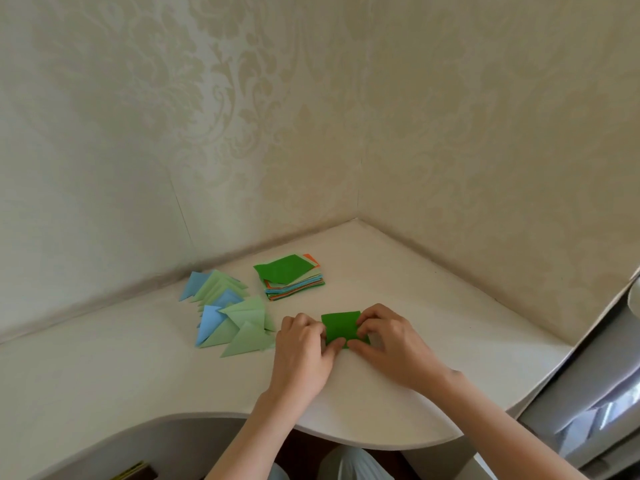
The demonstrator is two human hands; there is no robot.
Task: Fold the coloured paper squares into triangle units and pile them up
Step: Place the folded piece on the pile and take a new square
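Green paper (341,328) lies between, apparently pinched by, left hand (304,344) and right hand (388,341).

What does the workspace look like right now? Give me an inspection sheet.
Surface: white corner desk, curved front edge.
Job's things: dark green sheet flat on the desk between both hands; stack of unfolded squares, dark green on top; pile of folded triangles, light green and blue.
Clutter: nothing seen.
Grippers: left hand and right hand pinch the sheet's side edges.
Cables: nothing seen.
Surroundings: patterned wallpaper on both walls.
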